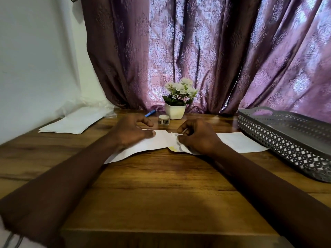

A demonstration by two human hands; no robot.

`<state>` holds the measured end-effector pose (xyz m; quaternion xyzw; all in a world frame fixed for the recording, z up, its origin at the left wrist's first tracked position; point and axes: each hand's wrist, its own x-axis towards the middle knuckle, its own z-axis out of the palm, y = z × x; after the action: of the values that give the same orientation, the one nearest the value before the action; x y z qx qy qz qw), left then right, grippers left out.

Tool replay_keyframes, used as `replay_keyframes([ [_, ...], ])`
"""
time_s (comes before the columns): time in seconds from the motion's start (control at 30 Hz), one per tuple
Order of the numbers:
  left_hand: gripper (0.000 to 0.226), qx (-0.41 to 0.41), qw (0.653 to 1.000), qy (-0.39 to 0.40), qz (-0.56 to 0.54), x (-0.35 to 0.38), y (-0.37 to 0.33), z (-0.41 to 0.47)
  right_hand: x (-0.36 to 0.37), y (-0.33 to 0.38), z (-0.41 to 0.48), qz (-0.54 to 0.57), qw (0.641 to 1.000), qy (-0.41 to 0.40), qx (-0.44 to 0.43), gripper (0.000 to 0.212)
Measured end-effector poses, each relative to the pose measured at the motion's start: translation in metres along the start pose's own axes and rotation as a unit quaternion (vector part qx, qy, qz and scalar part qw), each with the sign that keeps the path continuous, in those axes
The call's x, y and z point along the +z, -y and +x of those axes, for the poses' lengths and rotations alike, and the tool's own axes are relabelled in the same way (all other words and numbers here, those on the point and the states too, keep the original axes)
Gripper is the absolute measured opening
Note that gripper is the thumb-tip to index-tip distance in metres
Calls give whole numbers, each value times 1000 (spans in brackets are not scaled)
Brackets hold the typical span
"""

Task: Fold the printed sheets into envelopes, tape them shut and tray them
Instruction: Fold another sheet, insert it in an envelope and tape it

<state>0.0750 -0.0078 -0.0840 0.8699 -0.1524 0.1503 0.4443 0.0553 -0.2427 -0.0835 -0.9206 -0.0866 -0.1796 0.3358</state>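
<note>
Head view: right hand point(198, 138) pinches sheet point(161, 140) flap; left hand point(133, 132) spread flat, pinning paper beside it. Thin, limp, crease-prone; grip at edges.

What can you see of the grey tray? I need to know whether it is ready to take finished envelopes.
The grey tray sits on the wooden table at the right, reaching back to the curtain. It looks like plastic, with lattice-pierced walls and an arched handle cut-out at its far end. It stands level and upright. Its inside is mostly hidden behind the near wall, so its contents cannot be told. Neither hand touches it; a white sheet lies just beside it.
</note>
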Motion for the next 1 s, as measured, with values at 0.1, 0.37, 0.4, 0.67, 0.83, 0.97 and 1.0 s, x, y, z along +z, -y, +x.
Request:
replay_keyframes([
  [0.1,17,-8,998,50,-22,2,-1,0,-1,1,1,-20,1000,8,3,19],
  [0.37,12,-15,993,117,-24,-2,-7,-1,-5,4,-5,-1,1000,-8,-28,32],
  [0.4,12,-17,993,116,-27,-2,-8,-1,-4,6,-7,2,999,-13,-41,33],
  [0.67,15,5,994,103,-31,-12,-12,-1,0,21,-13,37,993,-37,-103,30],
  [0.83,13,24,993,99,-55,-21,-15,-4,0,19,-12,123,990,-26,-68,27],
  [0.97,24,15,993,103,-47,-22,-19,-8,7,15,-12,182,983,12,-37,26],
  [1.0,27,11,994,100,-48,-23,-19,-8,9,14,-12,192,981,18,-32,25],
])
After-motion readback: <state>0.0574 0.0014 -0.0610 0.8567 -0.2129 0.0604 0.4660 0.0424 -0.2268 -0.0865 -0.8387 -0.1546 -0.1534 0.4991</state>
